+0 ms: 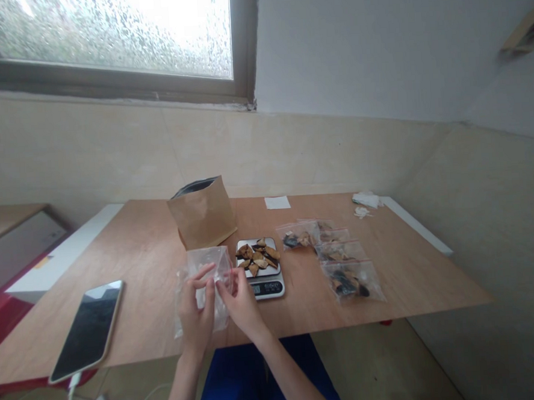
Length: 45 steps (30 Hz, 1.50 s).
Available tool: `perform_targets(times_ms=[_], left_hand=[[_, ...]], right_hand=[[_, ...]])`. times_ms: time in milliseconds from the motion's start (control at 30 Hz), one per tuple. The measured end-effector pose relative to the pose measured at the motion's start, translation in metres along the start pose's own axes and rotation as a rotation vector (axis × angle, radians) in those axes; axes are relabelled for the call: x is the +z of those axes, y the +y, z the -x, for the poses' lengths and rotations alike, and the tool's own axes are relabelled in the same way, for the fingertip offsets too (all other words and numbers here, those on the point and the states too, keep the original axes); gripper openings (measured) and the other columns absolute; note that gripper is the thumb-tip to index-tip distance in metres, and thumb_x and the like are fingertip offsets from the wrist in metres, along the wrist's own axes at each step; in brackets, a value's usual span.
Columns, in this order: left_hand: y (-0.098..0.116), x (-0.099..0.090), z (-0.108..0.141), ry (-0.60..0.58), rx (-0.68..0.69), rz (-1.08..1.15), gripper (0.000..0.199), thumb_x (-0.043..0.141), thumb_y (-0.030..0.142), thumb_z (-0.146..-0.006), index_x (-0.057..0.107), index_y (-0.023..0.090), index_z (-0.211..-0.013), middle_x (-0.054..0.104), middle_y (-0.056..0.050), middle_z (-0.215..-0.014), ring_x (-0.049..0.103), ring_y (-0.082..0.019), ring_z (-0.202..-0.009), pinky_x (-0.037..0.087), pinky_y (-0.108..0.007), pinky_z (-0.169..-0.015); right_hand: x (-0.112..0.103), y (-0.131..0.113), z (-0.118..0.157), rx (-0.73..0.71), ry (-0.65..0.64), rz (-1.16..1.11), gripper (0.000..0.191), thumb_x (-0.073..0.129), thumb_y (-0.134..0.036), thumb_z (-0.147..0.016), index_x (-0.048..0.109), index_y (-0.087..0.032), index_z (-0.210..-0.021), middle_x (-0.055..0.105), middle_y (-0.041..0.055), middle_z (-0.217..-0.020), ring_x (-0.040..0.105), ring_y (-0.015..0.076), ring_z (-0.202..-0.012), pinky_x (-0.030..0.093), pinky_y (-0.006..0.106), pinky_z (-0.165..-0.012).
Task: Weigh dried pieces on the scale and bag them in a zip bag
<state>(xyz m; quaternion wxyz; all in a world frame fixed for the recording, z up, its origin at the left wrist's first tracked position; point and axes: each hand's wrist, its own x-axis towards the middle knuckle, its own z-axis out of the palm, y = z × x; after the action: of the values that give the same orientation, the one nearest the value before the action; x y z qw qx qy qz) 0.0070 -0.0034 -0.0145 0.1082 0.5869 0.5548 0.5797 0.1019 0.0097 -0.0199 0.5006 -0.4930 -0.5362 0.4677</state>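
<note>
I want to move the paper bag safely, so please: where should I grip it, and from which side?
Probably pinch the paper bag by its upper front wall, coming from your side and slightly above: it stands open at the top, with that broad wall facing you.

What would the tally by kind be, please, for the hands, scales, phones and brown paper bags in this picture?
Hands, left hand and right hand: 2
Scale: 1
Phone: 1
Brown paper bag: 1
Total: 5
</note>
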Motion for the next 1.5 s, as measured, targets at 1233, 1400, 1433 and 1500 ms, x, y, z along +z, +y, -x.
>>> perform_targets(times_ms=[1233,1400,1433,1500], left_hand=[[0.006,0.034,-0.05,0.198,-0.432,0.095,0.022,0.048,0.04,-0.08,0.051,0.019,-0.073,0.06,0.0,-0.074,0.051,-0.015,-0.066,0.037,-0.027,-0.063],[0.002,0.035,-0.044,0.209,-0.436,0.095,0.023,0.048,0.041,-0.08,0.052,0.019,-0.074,0.06,0.0,-0.075,0.051,-0.016,-0.067,0.037,-0.027,-0.065],[0.001,0.036,-0.043,0.209,-0.432,0.094,0.024,0.048,0.042,-0.08,0.052,0.019,-0.073,0.061,0.0,-0.075,0.051,-0.016,-0.066,0.037,-0.027,-0.064],[0.0,0.037,-0.041,0.211,-0.415,0.103,0.024,0.048,0.042,-0.08,0.051,0.02,-0.073,0.061,0.0,-0.076,0.052,-0.016,-0.066,0.038,-0.027,-0.064]], right_hand=[[-0.115,0.034,-0.047,-0.32,0.03,0.736,0.037,0.045,-0.003,-0.076,0.057,-0.016,-0.108,0.058,0.0104,-0.101,0.055,0.0223,-0.1,0.045,0.039,-0.09],[-0.117,0.023,-0.045,-0.276,0.062,0.634,0.025,0.047,-0.01,-0.08,0.062,-0.017,-0.1,0.06,0.0095,-0.098,0.058,0.0215,-0.095,0.046,0.035,-0.087],[-0.116,0.018,-0.045,-0.267,0.082,0.597,0.023,0.048,-0.012,-0.08,0.062,-0.017,-0.098,0.061,0.0094,-0.098,0.059,0.0213,-0.095,0.046,0.035,-0.086],[-0.112,0.004,-0.045,-0.257,0.114,0.498,0.02,0.05,-0.017,-0.081,0.062,-0.017,-0.097,0.064,0.0087,-0.099,0.06,0.0204,-0.093,0.046,0.033,-0.085]])
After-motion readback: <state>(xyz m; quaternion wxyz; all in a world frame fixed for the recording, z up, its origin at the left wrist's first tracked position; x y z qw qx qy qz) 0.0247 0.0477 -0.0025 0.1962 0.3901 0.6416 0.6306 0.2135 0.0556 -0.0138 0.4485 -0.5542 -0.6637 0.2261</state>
